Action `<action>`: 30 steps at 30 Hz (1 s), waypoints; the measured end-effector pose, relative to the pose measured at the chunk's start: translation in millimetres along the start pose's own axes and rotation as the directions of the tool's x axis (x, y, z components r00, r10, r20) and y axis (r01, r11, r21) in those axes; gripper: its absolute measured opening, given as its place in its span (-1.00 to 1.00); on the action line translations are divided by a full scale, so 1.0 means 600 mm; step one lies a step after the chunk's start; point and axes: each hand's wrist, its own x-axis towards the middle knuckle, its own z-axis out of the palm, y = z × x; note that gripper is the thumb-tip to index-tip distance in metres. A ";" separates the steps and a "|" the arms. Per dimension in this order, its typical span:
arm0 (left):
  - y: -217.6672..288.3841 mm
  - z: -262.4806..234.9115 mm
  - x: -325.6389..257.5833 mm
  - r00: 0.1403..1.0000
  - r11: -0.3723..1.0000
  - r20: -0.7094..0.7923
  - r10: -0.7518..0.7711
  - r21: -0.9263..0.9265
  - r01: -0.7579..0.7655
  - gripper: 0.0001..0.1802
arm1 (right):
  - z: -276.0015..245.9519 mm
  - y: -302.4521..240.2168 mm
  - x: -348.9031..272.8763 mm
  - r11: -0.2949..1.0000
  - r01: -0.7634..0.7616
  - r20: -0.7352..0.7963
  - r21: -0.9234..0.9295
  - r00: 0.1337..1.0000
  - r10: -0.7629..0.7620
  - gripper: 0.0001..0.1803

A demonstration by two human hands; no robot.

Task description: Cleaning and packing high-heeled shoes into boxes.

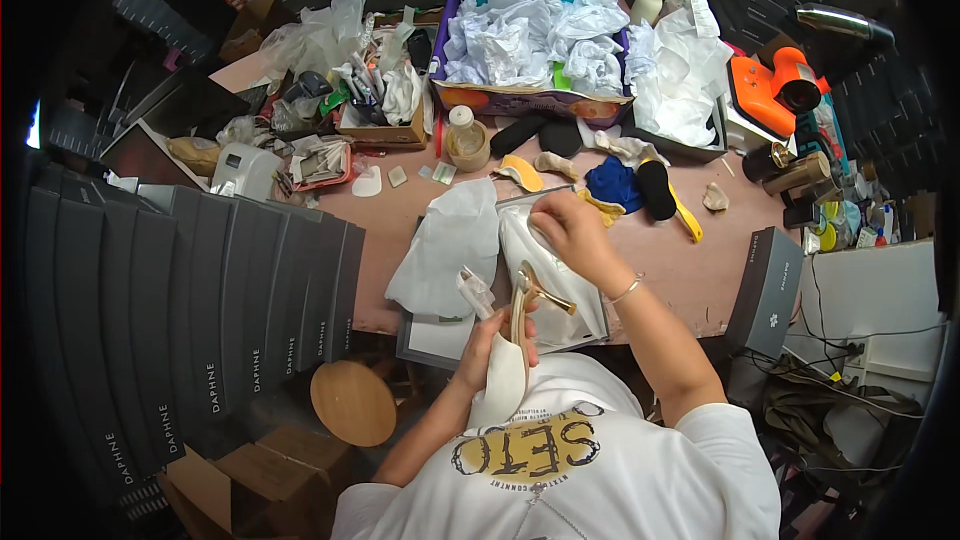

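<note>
My left hand [493, 348] is closed around a white high-heeled shoe [507, 377] with a thin gold heel, held close to my body with the toe downward. A strip of clear plastic [476, 291] sticks up beside its strap end. My right hand [572, 230] is bent down with its fingers pinched together at a white, plastic-like wrapping [516, 230]; what lies between the fingertips is hidden. This wrapping lies in an open grey shoebox [408, 342] at the table's near edge. White tissue paper [450, 250] spreads over the box's left part.
Tall rows of grey shoeboxes [210, 290] stand at left. Behind the work lie a black-and-yellow brush [660, 195], a blue cloth [612, 185] and a bottle [462, 130]. A carton of crumpled paper [530, 100] stands farther back; another shoebox [765, 290] is at right.
</note>
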 end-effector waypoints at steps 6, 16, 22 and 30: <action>0.000 -0.024 0.003 0.929 0.934 -0.181 0.322 0.220 -0.281 -0.28 | 0.010 -0.012 -0.057 0.280 -0.575 0.557 0.769 0.817 0.147 -0.65; 0.096 -0.069 -0.005 0.993 0.993 -0.101 -0.063 0.091 0.072 -0.57 | 0.043 -0.050 -0.046 0.219 -0.433 0.387 0.874 0.895 0.222 -0.88; 0.057 -0.114 -0.016 0.995 0.897 0.082 -0.060 -0.434 0.090 -0.42 | 0.007 -0.025 -0.078 0.351 -0.411 0.316 0.841 0.901 0.299 -0.79; 0.018 -0.128 0.000 0.969 0.712 0.242 0.060 -0.691 0.128 -0.48 | 0.037 -0.096 -0.126 0.875 -0.015 0.087 0.484 0.996 -0.031 -0.79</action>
